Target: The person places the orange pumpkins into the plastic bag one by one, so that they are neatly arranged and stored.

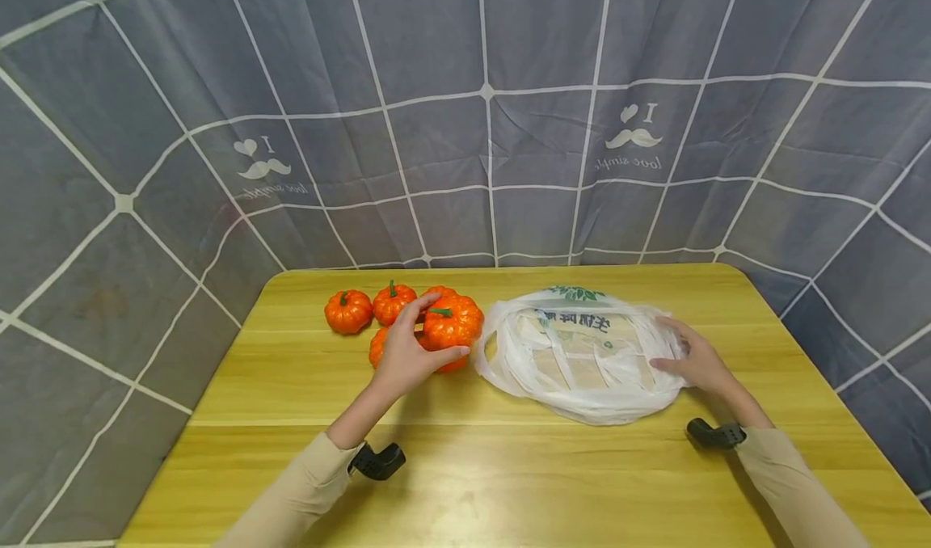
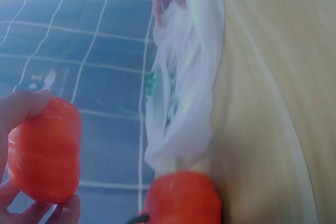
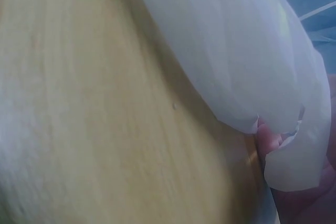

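Evidently the left side belongs to the pumpkins. Two small pumpkins, a far-left pumpkin [image 1: 347,312] and its right-hand neighbour [image 1: 394,303], sit side by side on the wooden table [image 1: 524,483]. Next comes the left hand [image 1: 407,354], its thumb and fingers curved round a held pumpkin [image 1: 457,323] with a green stem. More orange shows around that hand, and the left wrist view has another pumpkin [image 2: 184,198] between it and the bag.

Just right of the held pumpkin lies the white plastic bag [image 1: 575,402], its long axis running left to right, a loop of plastic at its left end. The left hand is nearer to that loop; the right hand [image 1: 700,360] grips the bag's opposite end between thumb and fingers, partly covered by plastic.

Counted, there is one bag, one pumpkin in hand, and at least three more pumpkins; overlap and the left hand hide the exact total. Two black wrist devices [image 1: 378,461] complete the count.
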`<state>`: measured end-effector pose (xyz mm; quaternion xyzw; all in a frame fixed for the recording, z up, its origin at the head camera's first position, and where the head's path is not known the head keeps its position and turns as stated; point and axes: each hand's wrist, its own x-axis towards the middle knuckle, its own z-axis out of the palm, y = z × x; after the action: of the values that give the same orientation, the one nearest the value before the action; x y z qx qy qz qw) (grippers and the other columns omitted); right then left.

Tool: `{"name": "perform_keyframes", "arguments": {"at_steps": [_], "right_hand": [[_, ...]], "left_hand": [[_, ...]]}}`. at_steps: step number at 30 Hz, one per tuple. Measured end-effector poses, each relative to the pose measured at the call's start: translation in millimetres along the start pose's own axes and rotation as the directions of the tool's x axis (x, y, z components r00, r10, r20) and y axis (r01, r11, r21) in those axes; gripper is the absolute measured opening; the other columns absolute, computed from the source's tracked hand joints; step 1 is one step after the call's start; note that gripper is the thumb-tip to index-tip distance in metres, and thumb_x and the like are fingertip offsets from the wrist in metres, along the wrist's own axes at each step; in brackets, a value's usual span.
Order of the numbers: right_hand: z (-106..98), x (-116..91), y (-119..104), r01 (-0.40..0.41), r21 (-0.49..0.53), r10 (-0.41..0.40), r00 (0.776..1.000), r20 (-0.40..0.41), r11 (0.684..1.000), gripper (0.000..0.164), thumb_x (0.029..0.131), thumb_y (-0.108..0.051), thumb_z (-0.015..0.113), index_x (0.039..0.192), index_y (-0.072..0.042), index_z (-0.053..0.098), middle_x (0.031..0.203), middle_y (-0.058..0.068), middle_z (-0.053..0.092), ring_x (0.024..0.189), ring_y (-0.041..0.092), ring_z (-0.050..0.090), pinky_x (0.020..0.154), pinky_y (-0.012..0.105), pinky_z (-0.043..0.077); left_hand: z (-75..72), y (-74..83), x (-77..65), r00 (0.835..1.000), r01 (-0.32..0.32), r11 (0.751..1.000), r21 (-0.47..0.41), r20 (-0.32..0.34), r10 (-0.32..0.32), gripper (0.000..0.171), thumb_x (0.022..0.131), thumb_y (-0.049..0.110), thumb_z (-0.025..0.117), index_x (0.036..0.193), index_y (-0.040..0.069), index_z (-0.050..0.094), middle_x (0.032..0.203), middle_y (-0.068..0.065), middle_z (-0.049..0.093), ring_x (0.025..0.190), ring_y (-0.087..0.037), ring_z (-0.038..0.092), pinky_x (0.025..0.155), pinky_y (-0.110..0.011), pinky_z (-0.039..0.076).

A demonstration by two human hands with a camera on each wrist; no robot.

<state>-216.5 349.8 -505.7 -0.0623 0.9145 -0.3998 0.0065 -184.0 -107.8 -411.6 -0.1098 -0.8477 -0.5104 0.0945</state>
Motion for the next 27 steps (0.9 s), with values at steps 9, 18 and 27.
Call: {"name": "perform_keyframes", "arguments": {"at_steps": [9,18,27], "right_hand": [[0,0,1,-0.009,0.007,0.009,1.000,0.000,1.000,0.082,0.081,-0.017,0.076,0.146,0.003,0.031,0.149,0.036,0.025,0.136,0.056,0.020,0.106,0.069,0.021],[0,4,2,0.003,0.009,-0.003,1.000,0.003,1.000,0.082,0.081,-0.020,0.076,0.146,0.002,0.031,0.149,0.035,0.025,0.136,0.056,0.020,0.107,0.069,0.021],[-4,1,2,0.009,-0.004,-0.009,1.000,0.003,1.000,0.082,0.080,-0.018,0.076,0.145,0.003,0.032,0.148,0.037,0.026,0.135,0.057,0.021,0.105,0.070,0.021]], "left_hand": [[36.6,9.6,9.7,0.996,-0.040,0.999,-0.033,0.080,0.042,0.080,0.065,0.019,0.089,0.135,0.011,0.050,0.132,-0.010,0.053,0.119,-0.026,0.051,0.099,-0.046,0.046],[69.2,18.3,22.9,0.986,-0.045,0.993,-0.113,0.154,0.062,0.080,0.067,0.018,0.087,0.136,0.009,0.047,0.133,-0.012,0.051,0.112,-0.027,0.056,0.091,-0.040,0.053],[103.3,21.7,33.9,0.981,-0.029,0.987,-0.156,0.187,0.058,0.080,0.068,0.017,0.087,0.137,0.010,0.047,0.130,-0.012,0.051,0.105,-0.026,0.055,0.084,-0.032,0.054]]}}
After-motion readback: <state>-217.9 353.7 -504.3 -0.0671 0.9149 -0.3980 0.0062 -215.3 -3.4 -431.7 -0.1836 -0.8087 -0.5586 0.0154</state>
